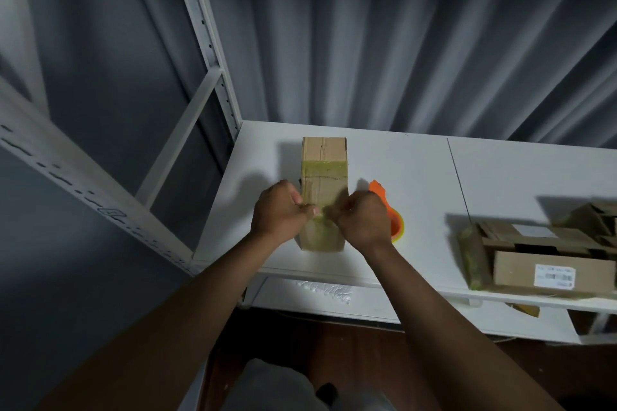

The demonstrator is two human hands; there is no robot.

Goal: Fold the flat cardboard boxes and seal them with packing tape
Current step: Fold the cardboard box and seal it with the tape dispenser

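A small folded cardboard box [323,157] stands on the white table [417,170], with yellowish tape bands across its top. My left hand [278,212] and my right hand [362,217] are both above the box's near half, fingers curled. Between them they pinch a short strip of yellowish packing tape [320,210], which is blurred. Behind my right hand lies an orange tape dispenser [395,222] with a yellow-green roll, partly hidden by the hand.
At the table's right, a pile of flat and folded cardboard boxes [547,253] lies near the front edge, one bearing a white label. A white metal shelf frame [203,43] rises at the left. Grey curtains hang behind the table.
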